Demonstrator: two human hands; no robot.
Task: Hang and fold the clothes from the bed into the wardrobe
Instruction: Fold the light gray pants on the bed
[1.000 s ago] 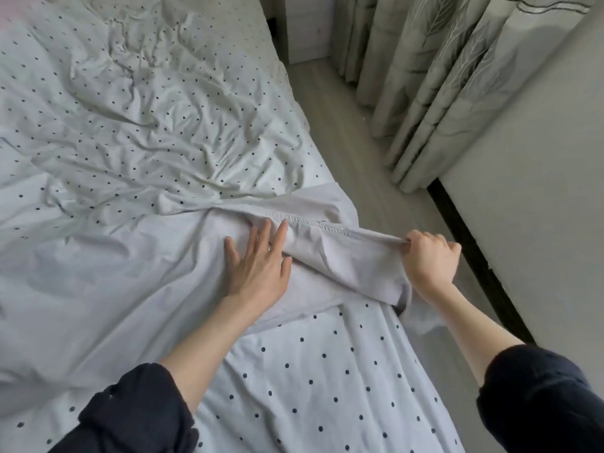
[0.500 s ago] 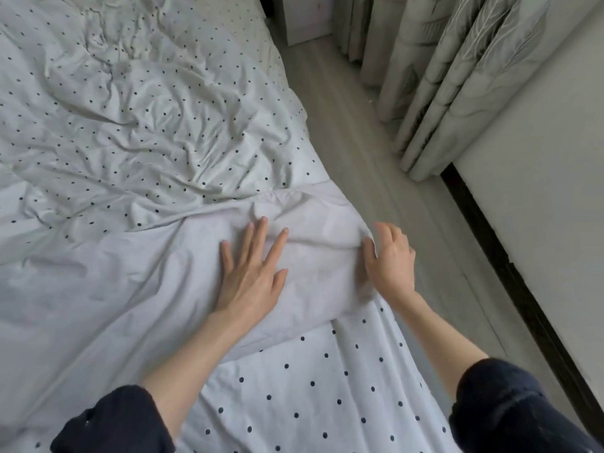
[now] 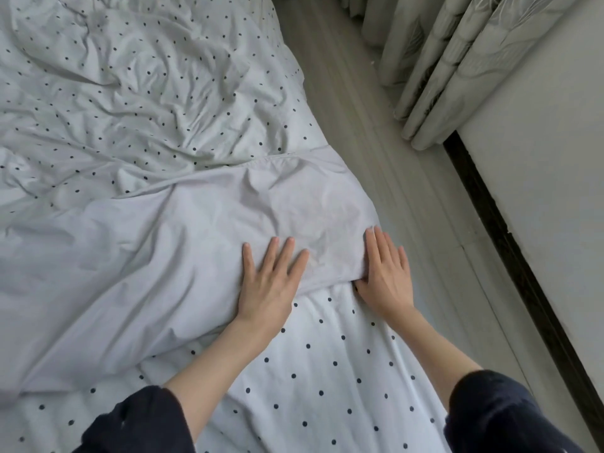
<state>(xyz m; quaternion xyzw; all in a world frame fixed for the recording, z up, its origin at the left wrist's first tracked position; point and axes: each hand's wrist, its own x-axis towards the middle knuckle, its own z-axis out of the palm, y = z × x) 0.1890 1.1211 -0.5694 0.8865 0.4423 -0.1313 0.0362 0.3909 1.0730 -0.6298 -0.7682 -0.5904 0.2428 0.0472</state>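
A plain pale grey garment [image 3: 183, 237] lies spread across the polka-dot bed [image 3: 327, 380], its right end reaching the bed's edge. My left hand [image 3: 269, 282] rests flat on the cloth with fingers spread and straight. My right hand [image 3: 387, 273] lies flat against the garment's right edge, fingers straight and pointing away from me, thumb at the fold's lower corner. Neither hand grips the fabric. No wardrobe is in view.
The crumpled polka-dot duvet [image 3: 137, 86] covers the far part of the bed. To the right runs a strip of grey floor [image 3: 408, 191], then patterned curtains [image 3: 451, 60] and a white wall with a dark skirting board [image 3: 510, 243].
My right hand let go of the garment's pulled-out end, which folded onto the bed, and now lies flat at its edge. My left hand stayed pressed on the cloth.
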